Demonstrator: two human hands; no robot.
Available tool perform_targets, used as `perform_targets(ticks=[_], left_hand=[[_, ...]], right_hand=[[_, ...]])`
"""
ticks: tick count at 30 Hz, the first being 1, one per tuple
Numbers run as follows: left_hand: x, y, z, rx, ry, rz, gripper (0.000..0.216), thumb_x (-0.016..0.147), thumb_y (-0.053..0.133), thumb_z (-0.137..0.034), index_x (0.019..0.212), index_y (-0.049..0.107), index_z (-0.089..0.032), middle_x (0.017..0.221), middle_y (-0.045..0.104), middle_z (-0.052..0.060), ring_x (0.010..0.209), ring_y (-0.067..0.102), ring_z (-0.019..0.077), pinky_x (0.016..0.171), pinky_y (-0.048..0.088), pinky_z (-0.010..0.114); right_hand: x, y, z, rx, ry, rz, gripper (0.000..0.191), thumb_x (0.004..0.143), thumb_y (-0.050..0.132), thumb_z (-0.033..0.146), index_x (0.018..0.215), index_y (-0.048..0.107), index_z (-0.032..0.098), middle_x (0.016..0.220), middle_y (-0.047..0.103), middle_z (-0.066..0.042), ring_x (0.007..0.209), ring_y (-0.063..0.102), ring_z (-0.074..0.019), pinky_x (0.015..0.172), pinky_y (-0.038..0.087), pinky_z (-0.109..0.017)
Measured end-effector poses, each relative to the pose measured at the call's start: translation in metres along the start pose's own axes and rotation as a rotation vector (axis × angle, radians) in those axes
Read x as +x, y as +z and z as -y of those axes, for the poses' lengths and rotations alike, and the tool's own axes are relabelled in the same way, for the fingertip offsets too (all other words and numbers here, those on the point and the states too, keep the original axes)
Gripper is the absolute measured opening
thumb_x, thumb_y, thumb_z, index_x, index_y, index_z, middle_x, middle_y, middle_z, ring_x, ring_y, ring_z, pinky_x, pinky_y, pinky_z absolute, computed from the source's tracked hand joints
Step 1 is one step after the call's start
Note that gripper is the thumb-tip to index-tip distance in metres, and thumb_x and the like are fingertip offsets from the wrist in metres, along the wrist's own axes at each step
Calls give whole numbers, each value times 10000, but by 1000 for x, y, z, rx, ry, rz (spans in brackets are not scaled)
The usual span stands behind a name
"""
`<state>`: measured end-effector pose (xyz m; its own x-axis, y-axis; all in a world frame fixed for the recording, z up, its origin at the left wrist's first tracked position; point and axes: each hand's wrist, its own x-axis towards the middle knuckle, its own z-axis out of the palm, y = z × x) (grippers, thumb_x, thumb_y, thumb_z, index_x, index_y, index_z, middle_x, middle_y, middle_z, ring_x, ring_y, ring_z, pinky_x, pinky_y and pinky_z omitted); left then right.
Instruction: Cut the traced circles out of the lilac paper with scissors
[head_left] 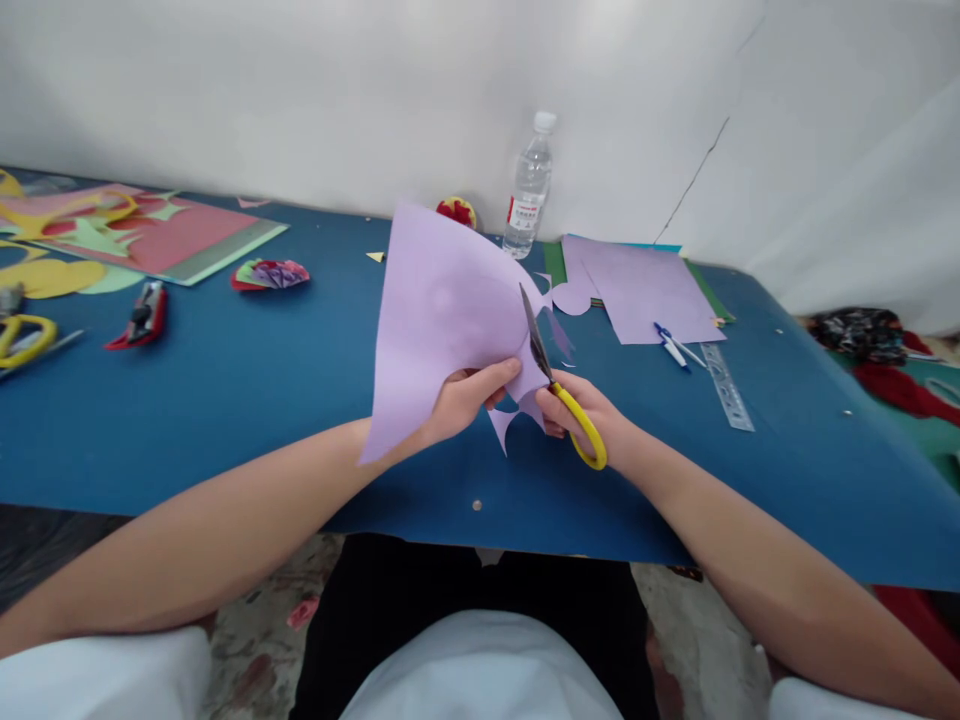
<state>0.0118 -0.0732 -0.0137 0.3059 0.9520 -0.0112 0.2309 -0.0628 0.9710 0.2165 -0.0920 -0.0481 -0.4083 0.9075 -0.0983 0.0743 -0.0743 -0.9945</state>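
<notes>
A large lilac paper sheet (pixel 442 310) is held up off the blue worktop (pixel 225 400), tilted, with its face towards the camera. The left hand (pixel 469 395) pinches its lower right edge. That edge is cut into curved, pointed tabs that hang below the grip. A pair of yellow-handled scissors (pixel 559 390) with dark metal blades sits in the right hand (pixel 581 410). The blades point up and away along the sheet's right edge, and one yellow loop shows below the fingers.

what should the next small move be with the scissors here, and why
Probably one short snip further along the curve, with the left hand turning the purple sheet slightly. The right hand holds the scissors with the blades across the sheet's right edge, just above curved notches already cut.
</notes>
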Motion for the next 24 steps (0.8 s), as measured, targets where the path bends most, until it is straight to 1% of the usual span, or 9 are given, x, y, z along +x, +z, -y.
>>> perform_targets(ticks=[3, 7, 11, 16, 24], left_hand=[[2, 1, 6, -95, 20, 83, 503, 925, 643, -567, 568, 532, -230, 588, 511, -18, 596, 497, 155, 681, 471, 318], [1, 2, 7, -171, 24, 108, 498, 931, 645, -565, 591, 524, -222, 605, 502, -14, 602, 472, 155, 640, 402, 335], [1, 4, 10, -216, 49, 152, 517, 934, 630, -586, 601, 488, -216, 609, 481, -12, 600, 446, 153, 617, 358, 337], [3, 7, 15, -227, 71, 150, 529, 945, 614, -588, 594, 481, -215, 598, 471, -9, 606, 451, 157, 620, 345, 339], [4, 12, 14, -251, 53, 129, 512, 911, 599, -600, 581, 483, -225, 581, 470, 2, 614, 469, 171, 638, 392, 338]], right_hand=[[-1, 3, 0, 20, 0, 24, 629, 791, 706, 841, 854, 472, 261, 663, 374, 68, 534, 341, -118, 507, 307, -310], [-2, 4, -1, -23, -34, 16, 632, 814, 664, 860, 881, 502, 252, 699, 412, 50, 548, 339, -121, 500, 307, -316], [-2, 4, -6, -41, -72, -24, 650, 823, 642, 868, 856, 478, 240, 676, 388, 67, 536, 334, -105, 484, 288, -289], [0, 7, -11, -29, -86, -48, 653, 826, 632, 872, 868, 503, 233, 635, 400, 73, 518, 362, -104, 473, 297, -273], [1, 10, -12, 20, -108, -35, 642, 844, 638, 851, 927, 561, 220, 617, 421, 72, 502, 383, -106, 451, 279, -261]])
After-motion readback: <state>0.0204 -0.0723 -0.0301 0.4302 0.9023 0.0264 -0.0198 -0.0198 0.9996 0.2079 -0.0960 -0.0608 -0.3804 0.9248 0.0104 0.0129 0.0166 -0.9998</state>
